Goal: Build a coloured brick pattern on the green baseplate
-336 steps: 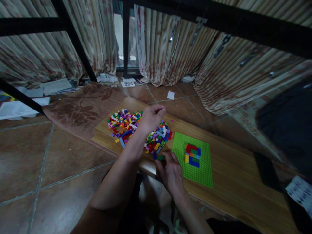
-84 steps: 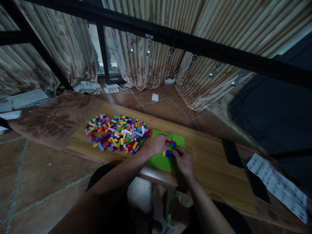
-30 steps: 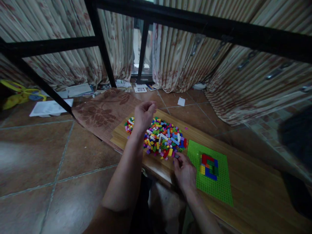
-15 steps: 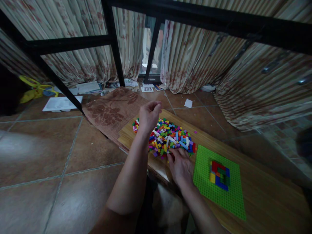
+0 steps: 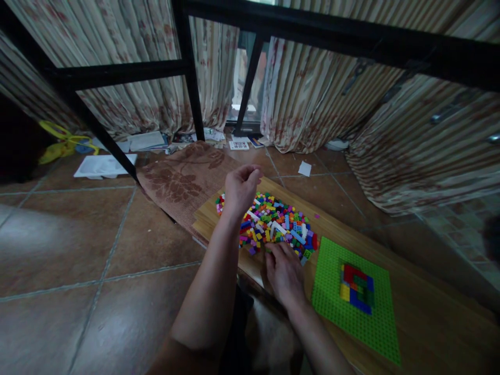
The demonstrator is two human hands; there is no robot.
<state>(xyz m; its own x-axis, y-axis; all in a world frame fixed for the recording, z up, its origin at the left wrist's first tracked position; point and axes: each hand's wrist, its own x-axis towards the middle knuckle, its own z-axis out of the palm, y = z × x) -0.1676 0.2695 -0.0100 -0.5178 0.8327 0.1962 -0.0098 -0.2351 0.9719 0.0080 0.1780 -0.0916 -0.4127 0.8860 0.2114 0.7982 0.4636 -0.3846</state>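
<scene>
My left hand (image 5: 242,190) is raised over the far part of a pile of small coloured toy bricks (image 5: 279,216). Its fingers are curled and pressed together with the thumb; anything inside them is hidden. At the pile's near edge, my right hand (image 5: 286,273) has its bent fingertips down among the bricks, thumb close to the index finger. What it pinches is too small to make out. To the right lies a green studded baseplate (image 5: 375,328) bearing a blocky ring of red, blue, yellow and green bricks (image 5: 356,286).
The pile and baseplate rest on a long wooden bench (image 5: 437,317). A brown patterned cloth (image 5: 175,179) lies beyond its left end. On the tiled floor are a white tray (image 5: 105,165) and a paper scrap (image 5: 304,168). Black metal framing (image 5: 125,73) crosses before striped curtains (image 5: 312,94).
The whole scene has shifted slightly right and down in the view. My right hand has moved a little leftward relative to the pile and baseplate. My left hand stays raised and closed.
</scene>
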